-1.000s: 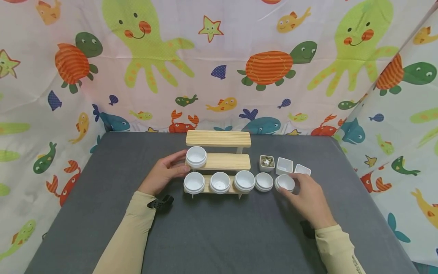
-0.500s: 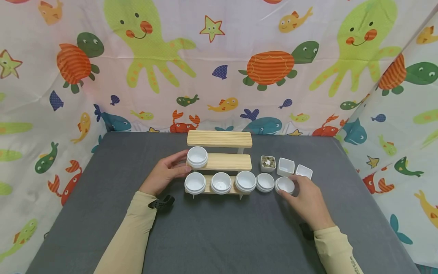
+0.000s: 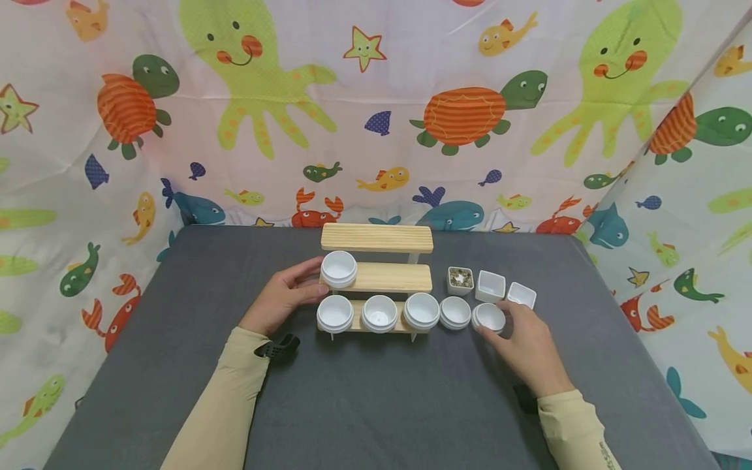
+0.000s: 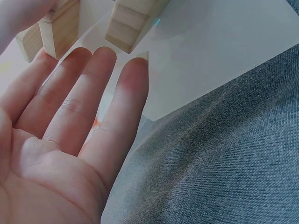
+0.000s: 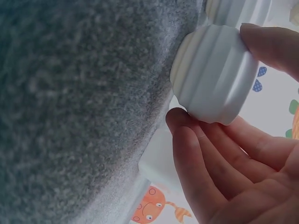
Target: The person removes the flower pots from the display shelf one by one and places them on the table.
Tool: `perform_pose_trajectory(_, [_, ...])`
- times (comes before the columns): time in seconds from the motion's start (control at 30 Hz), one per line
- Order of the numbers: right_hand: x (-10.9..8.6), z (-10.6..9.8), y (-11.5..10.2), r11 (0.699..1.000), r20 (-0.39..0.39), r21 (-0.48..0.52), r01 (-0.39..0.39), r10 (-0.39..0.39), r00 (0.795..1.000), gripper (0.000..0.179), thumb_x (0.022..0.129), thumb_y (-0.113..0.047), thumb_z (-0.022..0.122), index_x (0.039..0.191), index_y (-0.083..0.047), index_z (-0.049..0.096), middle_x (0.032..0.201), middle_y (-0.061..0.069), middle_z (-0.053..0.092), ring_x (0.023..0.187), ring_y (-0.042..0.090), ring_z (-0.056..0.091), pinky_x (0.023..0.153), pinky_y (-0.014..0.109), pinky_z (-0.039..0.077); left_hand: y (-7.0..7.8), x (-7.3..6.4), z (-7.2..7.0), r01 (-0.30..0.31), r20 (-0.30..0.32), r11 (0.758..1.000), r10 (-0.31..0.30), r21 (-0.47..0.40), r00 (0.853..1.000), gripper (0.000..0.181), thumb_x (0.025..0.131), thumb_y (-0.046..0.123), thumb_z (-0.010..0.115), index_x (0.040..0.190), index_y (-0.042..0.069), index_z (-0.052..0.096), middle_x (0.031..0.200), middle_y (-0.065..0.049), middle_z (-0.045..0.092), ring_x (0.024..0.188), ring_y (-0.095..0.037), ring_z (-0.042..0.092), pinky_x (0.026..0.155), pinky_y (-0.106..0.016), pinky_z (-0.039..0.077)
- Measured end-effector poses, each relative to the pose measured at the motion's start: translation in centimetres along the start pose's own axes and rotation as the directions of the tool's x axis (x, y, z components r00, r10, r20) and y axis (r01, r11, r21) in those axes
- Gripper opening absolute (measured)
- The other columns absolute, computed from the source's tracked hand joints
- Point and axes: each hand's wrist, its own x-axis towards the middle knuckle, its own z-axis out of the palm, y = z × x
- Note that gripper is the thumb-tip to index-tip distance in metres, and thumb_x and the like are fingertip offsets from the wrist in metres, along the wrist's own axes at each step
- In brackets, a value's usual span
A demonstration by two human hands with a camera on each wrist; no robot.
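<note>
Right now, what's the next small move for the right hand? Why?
I'd probably lift the rightmost round pot toward the bare right part of the middle shelf. The right hand pinches it, that shelf holds only one pot, and the bottom shelf has three pots spread across it, so room there looks short.

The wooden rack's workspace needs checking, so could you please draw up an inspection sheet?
Surface: grey cloth.
Job's things: three-tier wooden rack; one round pot on the middle tier, three round pots on the bottom tier, two more right of the rack; beyond those, three square pots, one filled.
Clutter: nothing seen.
Hands: left hand at the rack's left end, fingers nearly straight; right hand grips the rightmost round pot.
Cables: nothing seen.
Surroundings: white curtain with sea creatures, behind and at both sides.
</note>
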Motion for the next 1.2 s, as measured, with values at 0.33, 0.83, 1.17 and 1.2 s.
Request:
perform_pose_trajectory(0.33, [0.0,-0.9,-1.2,0.999,-0.013,-0.039,0.031,-0.031,0.999,0.063,0.092,-0.031,0.086,0.136,0.007,0.064,0.127,0.029,0.069,0.117,0.046,0.065,0.101,0.065,0.053,-0.4,0.3,0.1,-0.012,-0.002,1.000,0.012,-0.004,1.000,0.077,0.092,0.035,0.088,0.160,0.025,0.054,0.158,-0.008,0.060,0.135,-0.028,0.070,0.100,-0.034,0.064])
perform_pose_trajectory(0.83, [3.2,-2.3,-8.9,0.994,-0.016,-0.016,0.107,-0.107,0.994,0.067,0.098,-0.035,0.079,0.148,0.005,0.058,0.145,0.028,0.061,0.132,0.047,0.062,0.108,0.067,0.053,-0.3,0.2,-0.2,-0.019,0.000,1.000,0.019,0.017,1.000,0.075,0.095,0.034,0.086,0.161,0.023,0.053,0.159,-0.009,0.060,0.137,-0.029,0.069,0.103,-0.036,0.063])
perform_pose_trajectory(1.17, [5.0,-1.1,-17.4,0.938,0.040,0.069,0.339,-0.342,0.939,0.067,0.097,-0.042,0.080,0.147,-0.003,0.061,0.142,0.016,0.067,0.127,0.035,0.068,0.107,0.056,0.059,-0.2,0.0,-0.3,-0.009,-0.003,1.000,0.009,0.017,1.000,0.074,0.094,0.036,0.087,0.159,0.026,0.055,0.158,-0.006,0.060,0.138,-0.028,0.068,0.103,-0.038,0.063])
perform_pose_trajectory(1.2, [5.1,-0.9,-18.1,0.937,0.058,0.076,0.341,-0.346,0.936,0.067,0.096,-0.044,0.081,0.147,-0.004,0.061,0.143,0.015,0.067,0.127,0.034,0.069,0.107,0.055,0.059,-0.2,0.0,-0.2,-0.008,0.003,1.000,0.008,0.018,1.000,0.074,0.093,0.036,0.087,0.159,0.026,0.055,0.158,-0.005,0.060,0.139,-0.028,0.067,0.104,-0.040,0.063])
